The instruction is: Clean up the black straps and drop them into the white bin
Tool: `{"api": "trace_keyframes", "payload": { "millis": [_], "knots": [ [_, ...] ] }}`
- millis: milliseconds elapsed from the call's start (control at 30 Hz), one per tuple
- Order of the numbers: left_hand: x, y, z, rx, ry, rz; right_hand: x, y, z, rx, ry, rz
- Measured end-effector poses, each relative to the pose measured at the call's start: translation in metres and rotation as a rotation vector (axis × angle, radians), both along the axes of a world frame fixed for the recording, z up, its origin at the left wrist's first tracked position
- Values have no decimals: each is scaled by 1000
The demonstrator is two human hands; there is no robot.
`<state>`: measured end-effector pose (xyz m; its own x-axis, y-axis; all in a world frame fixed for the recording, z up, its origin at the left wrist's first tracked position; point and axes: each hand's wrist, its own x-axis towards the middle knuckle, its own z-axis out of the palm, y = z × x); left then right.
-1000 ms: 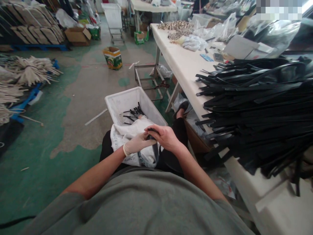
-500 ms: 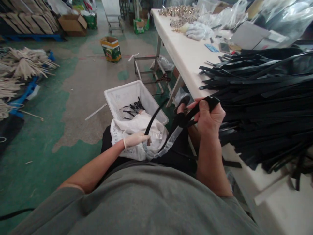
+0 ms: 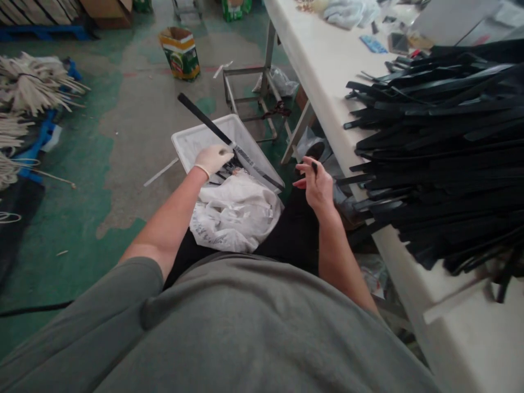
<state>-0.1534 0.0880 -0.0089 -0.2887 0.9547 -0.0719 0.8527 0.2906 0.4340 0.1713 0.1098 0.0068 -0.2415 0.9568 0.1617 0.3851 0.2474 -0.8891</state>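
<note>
My left hand (image 3: 215, 159), in a pale glove, is closed on a long black strap (image 3: 204, 121) above the white bin (image 3: 184, 143). The strap slants from upper left to lower right, with clear wrap around part of it. Small black pieces lie in the bin below the hand. My bare right hand (image 3: 316, 183) is raised right of the bin, fingers curled, with a small black end showing between them. A white sack (image 3: 241, 215) lies over my lap and the near side of the bin.
A white table (image 3: 319, 82) runs along the right, bearing a big pile of black straps (image 3: 446, 158). A metal frame (image 3: 248, 101) stands beyond the bin. On the floor are a green and yellow box (image 3: 180, 54) and, at left, bundles of pale cord (image 3: 35, 87).
My left hand has moved up from the sack to over the bin with the strap. My right hand has come down and left, away from the straps it held. The view has tilted down.
</note>
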Motion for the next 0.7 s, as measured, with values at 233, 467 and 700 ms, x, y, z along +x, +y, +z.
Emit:
{"api": "trace_keyframes", "payload": {
  "millis": [233,467,700],
  "knots": [
    [6,-106,-42,-417,225,-181,-9,-54,-10,-383,329,225],
    [1,-129,-60,-381,234,-43,-23,-84,-18,-597,228,403],
    [12,-130,-50,-408,139,-115,-30,-90,-30,-661,209,390]
  ]
}}
